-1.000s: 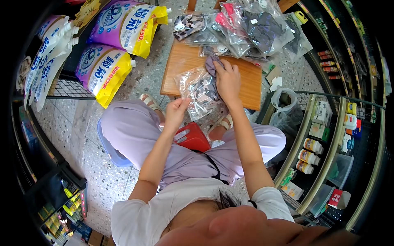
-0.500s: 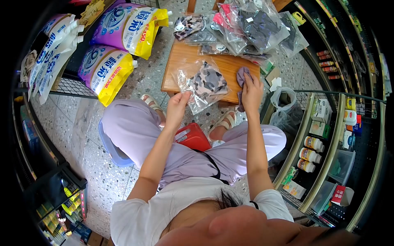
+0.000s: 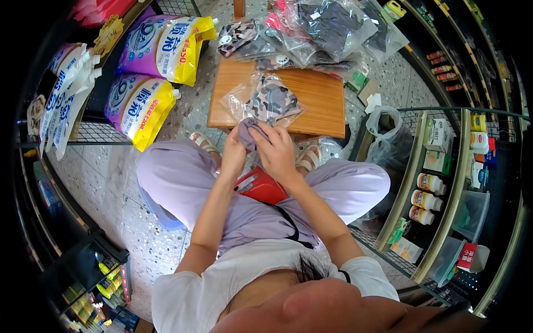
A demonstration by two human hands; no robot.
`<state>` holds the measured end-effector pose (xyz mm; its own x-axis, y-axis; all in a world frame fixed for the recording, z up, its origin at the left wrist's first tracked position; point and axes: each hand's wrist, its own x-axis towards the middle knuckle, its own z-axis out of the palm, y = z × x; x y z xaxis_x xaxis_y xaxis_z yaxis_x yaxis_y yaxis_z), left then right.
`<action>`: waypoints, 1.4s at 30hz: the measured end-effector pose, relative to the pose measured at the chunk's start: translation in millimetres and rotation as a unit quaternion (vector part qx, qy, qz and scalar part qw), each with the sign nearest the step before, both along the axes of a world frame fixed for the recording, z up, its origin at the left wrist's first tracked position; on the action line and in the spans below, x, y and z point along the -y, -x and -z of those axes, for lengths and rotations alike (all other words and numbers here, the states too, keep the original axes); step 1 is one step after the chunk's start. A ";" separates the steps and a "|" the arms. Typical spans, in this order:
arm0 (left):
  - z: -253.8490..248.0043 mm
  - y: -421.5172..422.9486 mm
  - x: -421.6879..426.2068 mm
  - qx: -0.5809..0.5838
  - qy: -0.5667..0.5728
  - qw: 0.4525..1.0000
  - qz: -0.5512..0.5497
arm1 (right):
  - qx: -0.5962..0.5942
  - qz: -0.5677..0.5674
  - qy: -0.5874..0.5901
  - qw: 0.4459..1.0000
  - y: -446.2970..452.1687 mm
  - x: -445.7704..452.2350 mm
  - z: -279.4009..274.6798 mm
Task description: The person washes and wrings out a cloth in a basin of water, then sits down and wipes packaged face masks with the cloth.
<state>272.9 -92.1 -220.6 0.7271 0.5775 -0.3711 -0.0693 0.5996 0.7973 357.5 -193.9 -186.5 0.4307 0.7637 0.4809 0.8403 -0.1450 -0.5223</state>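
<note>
A crumpled grey-purple cloth point(image 3: 247, 135) is between my two hands, just off the near edge of the wooden stool point(image 3: 325, 105). My left hand point(image 3: 233, 150) pinches its left side. The fingers of my right hand point(image 3: 276, 151) close on its right side. Beyond them, a clear plastic bag with a grey camouflage fabric item point(image 3: 272, 100) lies on the stool. Several more bagged fabric items point(image 3: 333, 28), dark, pink and camouflage, are heaped at the stool's far side.
Purple and yellow detergent bags point(image 3: 147, 108) stand at the left. A shelf with white bottles point(image 3: 426, 198) and boxes is on the right, near a hanging plastic bag point(image 3: 384, 125). A red container point(image 3: 261, 186) sits between my legs.
My right hand has brought the cloth from the stool's right side across to my left hand. My left hand has let go of the camouflage item's bag and now grips the cloth.
</note>
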 end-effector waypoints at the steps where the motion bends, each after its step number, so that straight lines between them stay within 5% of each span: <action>1: 2.8 0.4 -2.0 0.000 -0.009 1.000 0.001 | -0.003 0.007 0.002 1.000 1.6 -2.0 3.2; 11: -2.3 0.1 -3.1 -0.038 0.003 0.999 0.007 | 0.124 0.119 0.086 0.981 -37.9 -4.4 13.1; 31: -10.4 6.3 -0.5 -0.020 0.020 1.000 -0.003 | 0.127 0.293 0.114 0.941 -129.8 44.4 20.1; 42: -79.5 -31.1 35.1 0.012 -0.151 0.978 0.146 | 0.085 0.346 0.099 0.929 -86.0 97.3 14.1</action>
